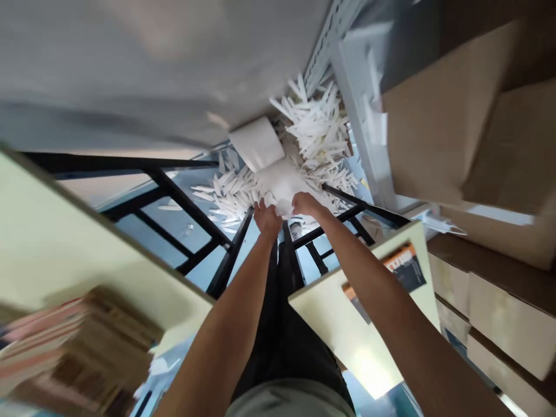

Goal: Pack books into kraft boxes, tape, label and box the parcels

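A white roll lies on the floor ahead, against a pale wall. From it a white sheet, which looks like thin foam wrap, stretches towards me. My left hand has its fingers closed at the near edge of this sheet. A little to the right, my right hand pinches the same edge. Between the two hands the edge is bunched and slightly blurred. Long white strips are heaped around the roll and under the sheet.
Black metal table frames stand on both sides. A pale tabletop is at left with stacked flat cardboard; another tabletop is at right. Cardboard boxes fill a white metal rack on the right.
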Demonstrator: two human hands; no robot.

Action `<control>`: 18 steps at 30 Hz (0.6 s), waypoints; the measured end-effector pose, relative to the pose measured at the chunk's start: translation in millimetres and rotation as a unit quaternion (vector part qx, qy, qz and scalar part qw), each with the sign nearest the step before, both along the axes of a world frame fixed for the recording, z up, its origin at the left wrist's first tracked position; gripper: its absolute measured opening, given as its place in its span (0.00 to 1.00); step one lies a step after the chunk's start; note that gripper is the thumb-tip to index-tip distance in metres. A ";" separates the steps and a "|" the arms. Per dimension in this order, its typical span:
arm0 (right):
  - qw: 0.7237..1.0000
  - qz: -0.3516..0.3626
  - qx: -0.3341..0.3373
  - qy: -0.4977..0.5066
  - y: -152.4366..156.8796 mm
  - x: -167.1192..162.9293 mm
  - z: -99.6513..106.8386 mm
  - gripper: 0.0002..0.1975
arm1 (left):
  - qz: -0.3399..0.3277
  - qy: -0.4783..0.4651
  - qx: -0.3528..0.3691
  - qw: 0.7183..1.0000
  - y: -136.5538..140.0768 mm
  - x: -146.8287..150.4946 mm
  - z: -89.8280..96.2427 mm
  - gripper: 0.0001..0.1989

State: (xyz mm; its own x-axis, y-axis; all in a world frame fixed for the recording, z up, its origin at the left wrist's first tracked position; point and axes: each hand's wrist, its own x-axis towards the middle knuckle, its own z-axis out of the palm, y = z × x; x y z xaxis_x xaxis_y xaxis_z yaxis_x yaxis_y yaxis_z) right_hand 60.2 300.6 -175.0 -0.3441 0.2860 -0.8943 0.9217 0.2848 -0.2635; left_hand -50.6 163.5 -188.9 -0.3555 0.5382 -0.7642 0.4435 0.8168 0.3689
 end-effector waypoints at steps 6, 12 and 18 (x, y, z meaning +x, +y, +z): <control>0.992 -0.045 0.106 0.050 13.6 36.5 150.6 0.18 | -0.102 0.030 0.096 0.990 7.3 -21.5 135.1 0.17; 0.966 -0.142 0.157 0.150 7.4 73.4 271.7 0.06 | -0.132 0.037 0.184 0.973 -5.8 -55.0 258.8 0.14; 0.904 -0.272 0.173 0.280 -8.5 112.0 366.9 0.09 | -0.025 -0.010 0.285 0.958 -29.9 -72.1 371.9 0.09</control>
